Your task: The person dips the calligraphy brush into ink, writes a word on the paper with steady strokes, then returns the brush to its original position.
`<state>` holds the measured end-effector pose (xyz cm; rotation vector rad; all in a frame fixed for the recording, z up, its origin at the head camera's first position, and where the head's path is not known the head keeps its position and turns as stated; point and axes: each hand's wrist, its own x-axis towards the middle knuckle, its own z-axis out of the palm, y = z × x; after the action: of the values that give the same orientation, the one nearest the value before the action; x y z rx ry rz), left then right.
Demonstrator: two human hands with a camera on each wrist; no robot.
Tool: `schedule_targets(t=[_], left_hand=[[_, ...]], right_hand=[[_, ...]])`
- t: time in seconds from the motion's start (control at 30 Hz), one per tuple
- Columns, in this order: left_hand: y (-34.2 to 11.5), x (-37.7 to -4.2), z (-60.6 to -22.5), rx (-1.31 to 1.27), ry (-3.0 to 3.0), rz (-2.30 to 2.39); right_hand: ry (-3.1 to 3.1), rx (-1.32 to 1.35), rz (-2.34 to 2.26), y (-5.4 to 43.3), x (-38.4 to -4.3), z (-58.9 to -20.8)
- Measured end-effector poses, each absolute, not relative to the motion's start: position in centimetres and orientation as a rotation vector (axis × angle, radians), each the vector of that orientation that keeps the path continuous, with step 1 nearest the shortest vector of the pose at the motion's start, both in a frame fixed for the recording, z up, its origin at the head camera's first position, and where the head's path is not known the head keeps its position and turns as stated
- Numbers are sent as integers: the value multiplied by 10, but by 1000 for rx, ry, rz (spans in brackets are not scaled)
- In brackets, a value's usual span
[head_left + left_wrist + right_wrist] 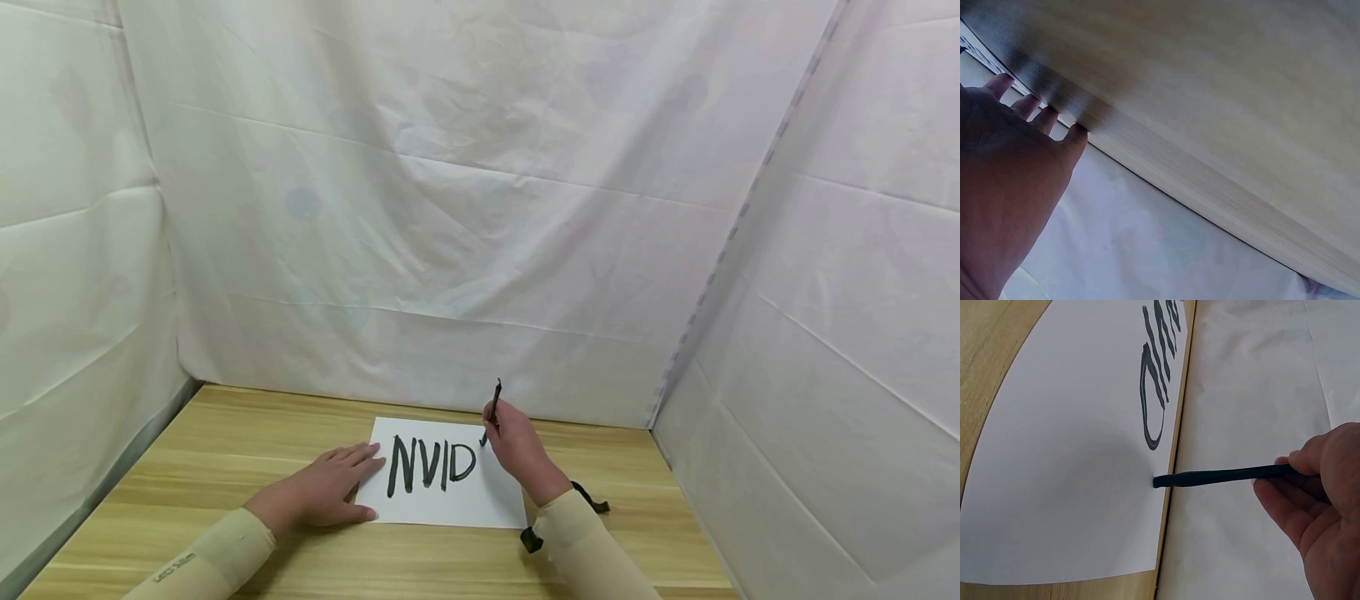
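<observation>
A white sheet of paper (427,510) lies on the table with thick dark letters (431,464) reading NVID. My left hand (326,487) rests at the sheet's left edge, fingers extended and thumb by the lower corner; the left wrist view shows these fingers (1042,119) from behind. In my right hand (520,446) I pinch a slim black writing brush (493,406), held steeply. Its dark tip (1159,482) is right at the paper, to the right of the D and near the upper edge. The right wrist view shows thumb and fingers (1285,509) round the handle.
The wood-grain table (202,467) runs back to a hanging white cloth (420,250). Similar cloth walls (840,350) stand on the left and right. A black strap (592,497) dangles at the right wrist, over the table.
</observation>
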<state>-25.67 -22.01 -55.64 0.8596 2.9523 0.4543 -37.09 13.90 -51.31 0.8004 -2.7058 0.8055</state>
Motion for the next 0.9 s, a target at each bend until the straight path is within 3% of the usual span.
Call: schedule_targets(t=[0.9], left_hand=[[-221,-258,-556,842,2946,444]], right_hand=[[-2759,836,787,140,-366,-506]])
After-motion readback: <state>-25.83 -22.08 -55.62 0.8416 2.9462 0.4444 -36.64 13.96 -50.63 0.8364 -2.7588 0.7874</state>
